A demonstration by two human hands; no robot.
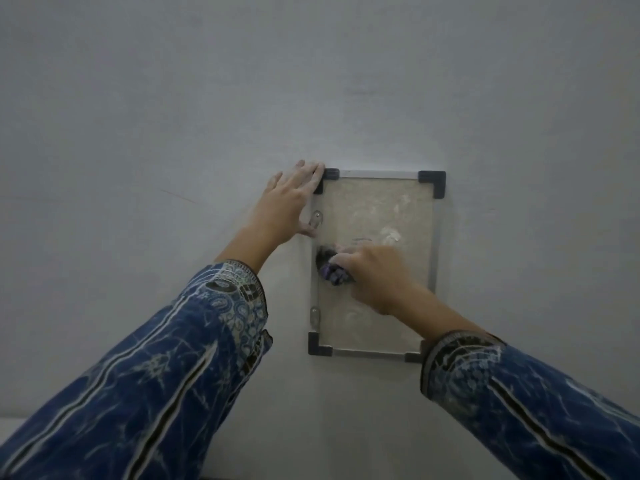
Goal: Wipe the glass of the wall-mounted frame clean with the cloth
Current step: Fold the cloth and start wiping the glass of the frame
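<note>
A small upright frame [434,244] with silver rails and dark corner caps hangs on the wall. Its glass [377,209] looks cloudy, with pale smears near the middle right. My right hand [377,275] presses a bunched dark purple cloth [334,271] against the left middle of the glass. My left hand [289,202] lies flat on the wall with fingers spread, its fingertips touching the frame's top-left corner cap and its thumb by the left rail. My right sleeve hides the frame's bottom-right corner.
The frame sits on a plain grey-white wall [173,116]. Two small clear clips [316,218] hold the frame's left edge. Both forearms wear blue patterned sleeves [166,358]. A pale ledge shows at the lower left edge.
</note>
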